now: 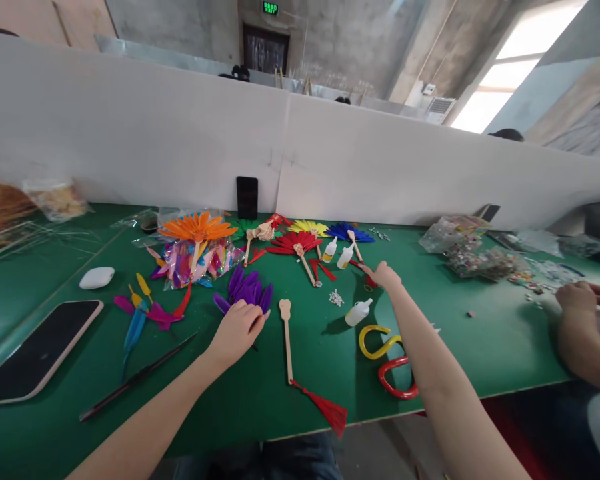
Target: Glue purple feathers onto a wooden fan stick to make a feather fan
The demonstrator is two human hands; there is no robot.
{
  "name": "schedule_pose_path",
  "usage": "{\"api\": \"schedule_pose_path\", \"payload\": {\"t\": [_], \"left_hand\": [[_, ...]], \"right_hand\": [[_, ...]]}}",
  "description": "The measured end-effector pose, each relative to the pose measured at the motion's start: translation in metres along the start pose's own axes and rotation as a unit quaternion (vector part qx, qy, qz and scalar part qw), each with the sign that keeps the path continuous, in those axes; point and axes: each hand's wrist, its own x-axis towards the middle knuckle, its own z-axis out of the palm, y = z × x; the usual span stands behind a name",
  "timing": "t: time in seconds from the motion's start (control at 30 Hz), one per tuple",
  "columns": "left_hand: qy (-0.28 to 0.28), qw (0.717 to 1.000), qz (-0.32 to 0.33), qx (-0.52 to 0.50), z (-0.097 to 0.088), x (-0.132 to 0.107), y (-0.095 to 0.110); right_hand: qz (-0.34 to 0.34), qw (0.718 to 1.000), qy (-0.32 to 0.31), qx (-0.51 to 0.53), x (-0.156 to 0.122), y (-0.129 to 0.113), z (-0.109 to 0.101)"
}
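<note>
My left hand (pixel 237 333) is closed on a bunch of purple feathers (pixel 247 287) low over the table. To its right lies a pale wooden fan handle (pixel 287 340) with a red tassel (pixel 330 410). My right hand (pixel 384 275) reaches forward with its index finger stretched out and nothing visibly gripped. Its fingertip is by the handle end of a blue feather fan (pixel 351 233); I cannot tell if they touch. Near it stand white glue bottles (pixel 345 256), with another glue bottle (pixel 359 312) closer to me. A red feather fan (pixel 296 243) lies between the hands, farther back.
Scissors (pixel 397 377) with yellow and red handles lie under my right forearm. White beads (pixel 336 298) sit mid-table. An orange feather fan (pixel 199 228), loose feathers (pixel 139 323), tweezers (pixel 135 380) and a phone (pixel 40 350) are on the left. Another person's hand (pixel 577 297) is at the right.
</note>
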Motion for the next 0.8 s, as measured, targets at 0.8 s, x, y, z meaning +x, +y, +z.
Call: {"api": "schedule_pose_path", "payload": {"t": [0.8], "left_hand": [[-0.004, 1.000, -0.024, -0.011, 0.001, 0.002, -0.004]], "right_hand": [[-0.154, 0.984, -0.063, -0.065, 0.010, -0.011, 0.013]]}}
